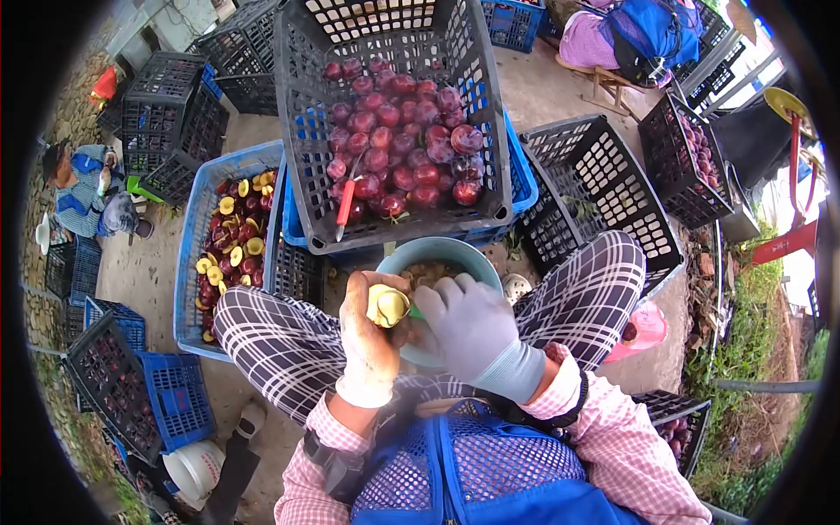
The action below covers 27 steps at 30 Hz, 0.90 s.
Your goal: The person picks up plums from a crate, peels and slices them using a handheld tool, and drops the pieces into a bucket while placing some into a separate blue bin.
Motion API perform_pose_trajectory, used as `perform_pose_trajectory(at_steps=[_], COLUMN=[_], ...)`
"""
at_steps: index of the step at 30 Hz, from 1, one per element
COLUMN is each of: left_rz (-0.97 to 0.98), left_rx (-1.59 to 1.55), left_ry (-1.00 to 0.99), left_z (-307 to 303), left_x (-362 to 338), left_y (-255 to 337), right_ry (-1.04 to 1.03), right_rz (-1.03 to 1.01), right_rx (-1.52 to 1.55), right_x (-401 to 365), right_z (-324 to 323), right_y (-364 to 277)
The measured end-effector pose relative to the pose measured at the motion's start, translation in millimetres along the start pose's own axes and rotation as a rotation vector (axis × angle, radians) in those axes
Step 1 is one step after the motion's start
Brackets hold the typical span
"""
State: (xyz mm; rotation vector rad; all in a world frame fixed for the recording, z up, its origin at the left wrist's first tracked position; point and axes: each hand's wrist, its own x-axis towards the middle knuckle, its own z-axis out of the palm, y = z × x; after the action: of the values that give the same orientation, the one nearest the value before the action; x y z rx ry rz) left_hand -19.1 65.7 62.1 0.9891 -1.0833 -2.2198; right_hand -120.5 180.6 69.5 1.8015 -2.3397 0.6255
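My left hand (pixel 364 346), in a stained pale glove, is closed around a cut plum (pixel 388 305) with its yellow flesh facing up. My right hand (pixel 477 332), in a grey glove and slightly blurred, is closed beside it on a green-handled tool (pixel 415 311); its working end is hidden. Both hands are over the near part of a teal bowl (pixel 477 255) with brownish bits inside. Beyond the bowl, a black crate (pixel 302 149) holds many whole dark-red plums (pixel 402 144). A red-handled knife (pixel 346 206) leans at that crate's near left corner.
To the left, a blue crate (pixel 186 254) holds cut plums (pixel 232 232) with yellow faces. A black crate (pixel 604 175) stands right, with a pink container (pixel 641 331) by my knee. Stacked crates (pixel 171 114) and a seated person (pixel 83 197) are farther left.
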Motion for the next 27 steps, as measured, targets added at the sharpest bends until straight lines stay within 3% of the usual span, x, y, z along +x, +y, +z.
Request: perform_pose_trajectory(at_steps=[5,6,7,9,13,14,15,16,18,19,20,22,24,25,26,27], left_rz=[0.079,0.233,0.387,0.387,0.507,0.551,0.551,0.543,0.535,0.525,0.515,0.452,0.393,0.188,-0.019,0.001], left_rx=[0.122,0.267,0.411,0.461,0.642,0.681,0.679,0.682,0.685,0.659,0.633,0.565,0.494,0.181,-0.126,-0.102], left_ry=[0.030,-0.015,-0.062,-0.046,-0.048,-0.066,-0.067,-0.091,-0.115,-0.133,-0.150,-0.174,-0.199,-0.115,-0.029,-0.059], left_z=[2.1,3.9,4.9,6.8,0.8,-0.6,-1.5,-2.3,-6.0,-9.9,-12.1,-12.3,-5.9,2.6,7.4,11.5], left_x=[1.9,-0.6,-2.4,0.8,9.2,10.6,11.9,12.8,16.0,19.1,20.7,19.6,21.0,21.9,22.0,23.0], left_y=[-4.5,-2.9,-1.8,0.3,-5.0,-5.4,-5.2,-5.1,-6.3,-8.2,-9.4,-9.6,-9.6,-11.2,-10.3,-2.9], right_ry=[-0.242,-0.285,-0.287,-0.223,-0.244,-0.265,-0.281,-0.281,-0.555,-0.667,-0.667,-0.846,-0.917,-0.775,-0.774,-0.546], right_rz=[0.087,0.111,0.116,0.126,0.063,0.149,0.235,0.236,0.380,0.540,0.540,0.651,0.554,0.528,0.525,0.313], right_rx=[0.170,0.216,0.218,0.418,0.515,0.812,1.107,1.106,1.669,1.740,1.741,2.064,2.309,2.275,2.280,1.920], right_x=[-6.5,-5.8,-5.2,-4.3,-8.2,-8.3,-8.2,-9.5,-2.1,-4.1,-5.6,-10.3,-17.4,-19.5,-19.3,-17.5], right_z=[1.9,2.2,3.8,9.1,20.3,21.4,23.0,27.0,22.9,11.4,11.7,17.5,30.3,34.8,35.3,35.0], right_y=[-3.3,-2.9,-3.1,-3.5,1.6,4.3,7.0,9.4,10.0,12.4,15.7,21.6,17.2,12.8,11.3,11.9])
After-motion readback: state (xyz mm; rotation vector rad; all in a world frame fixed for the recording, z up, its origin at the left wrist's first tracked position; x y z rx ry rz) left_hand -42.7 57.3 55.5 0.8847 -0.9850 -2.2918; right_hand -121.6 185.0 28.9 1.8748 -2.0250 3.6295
